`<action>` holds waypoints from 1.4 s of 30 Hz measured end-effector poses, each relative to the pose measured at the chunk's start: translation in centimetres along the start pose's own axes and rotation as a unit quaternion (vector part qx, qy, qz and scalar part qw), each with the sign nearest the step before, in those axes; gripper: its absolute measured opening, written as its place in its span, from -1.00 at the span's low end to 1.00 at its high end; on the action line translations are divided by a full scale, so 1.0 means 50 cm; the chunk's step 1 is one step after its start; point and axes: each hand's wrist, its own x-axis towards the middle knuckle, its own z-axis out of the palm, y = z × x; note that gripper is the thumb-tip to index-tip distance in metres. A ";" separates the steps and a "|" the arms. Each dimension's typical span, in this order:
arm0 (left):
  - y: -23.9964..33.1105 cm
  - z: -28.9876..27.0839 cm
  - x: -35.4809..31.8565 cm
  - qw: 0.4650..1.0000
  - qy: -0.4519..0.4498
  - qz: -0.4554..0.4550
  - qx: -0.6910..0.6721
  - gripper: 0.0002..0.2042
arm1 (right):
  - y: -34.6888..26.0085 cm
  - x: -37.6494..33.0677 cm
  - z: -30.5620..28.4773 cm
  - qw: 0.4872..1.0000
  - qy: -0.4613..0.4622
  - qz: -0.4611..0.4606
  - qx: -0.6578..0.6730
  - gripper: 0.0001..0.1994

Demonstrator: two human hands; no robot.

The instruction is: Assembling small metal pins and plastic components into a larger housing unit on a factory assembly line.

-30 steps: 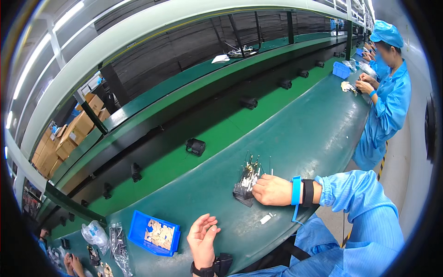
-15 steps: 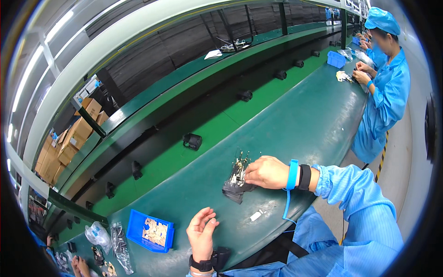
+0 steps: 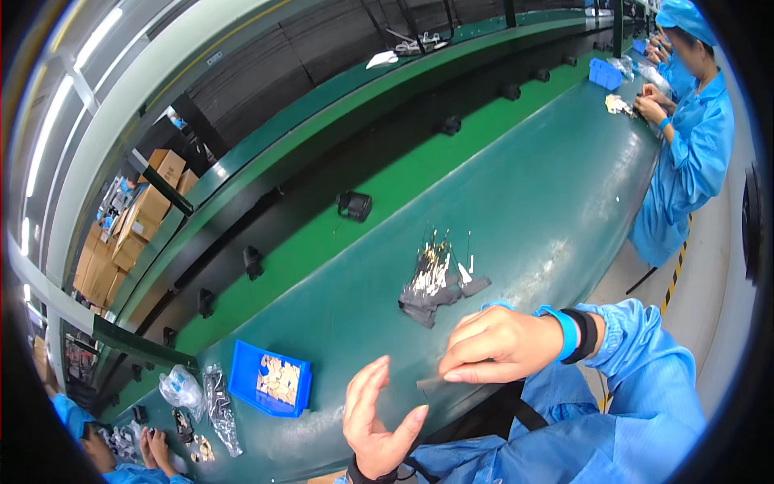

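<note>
- Hands sit at the bottom centre of the frame, over the near edge of the green worktable (image 3: 556, 185).
- The right hand (image 3: 500, 345), wearing a blue wrist strap (image 3: 566, 331), pinches a small dark flat piece (image 3: 439, 382) between thumb and fingertips, pressing it at the table edge.
- The left hand (image 3: 375, 419) is lower and to the left, open with fingers spread and palm turned toward the right hand; it holds nothing and does not touch the piece.
- A pile of dark pieces with pale pins (image 3: 439, 278) lies on the table just above the right hand, near the middle of the frame.
- A blue tray (image 3: 270, 381) with pale parts sits at lower left, with clear plastic bags (image 3: 201, 395) just to its left.
- Another person's hands (image 3: 153, 448) show at the bottom left corner.
- A co-worker in a blue coat and cap (image 3: 693, 137) sits at the upper right, hands on the table near a second blue tray (image 3: 605, 74).
- Cardboard boxes (image 3: 133, 222) are stacked at the left edge of the frame.
</note>
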 end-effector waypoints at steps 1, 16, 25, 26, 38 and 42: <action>0.005 -0.005 -0.002 0.999 -0.030 -0.004 -0.026 -0.68 | -0.011 0.005 0.000 0.993 -0.044 0.057 0.095 -0.88; -0.062 -0.019 -0.087 0.890 -0.089 -0.260 -0.364 -0.88 | -0.006 0.017 0.049 0.923 -0.140 0.200 0.296 -0.89; -0.003 0.003 -0.052 0.986 0.113 -0.047 0.117 -0.67 | -0.024 0.004 0.080 0.932 -0.026 0.244 0.265 -0.91; -0.007 0.006 -0.054 0.977 0.118 0.006 0.176 -0.71 | -0.023 -0.001 0.084 0.949 0.027 0.227 0.215 -0.92; 0.001 0.010 -0.064 0.982 0.073 0.014 0.172 -0.77 | -0.036 -0.001 0.117 0.994 0.016 0.111 0.022 -0.92; -0.015 0.017 -0.063 0.979 0.081 0.022 0.186 -0.86 | -0.036 -0.002 0.118 0.994 0.013 0.113 0.004 -0.92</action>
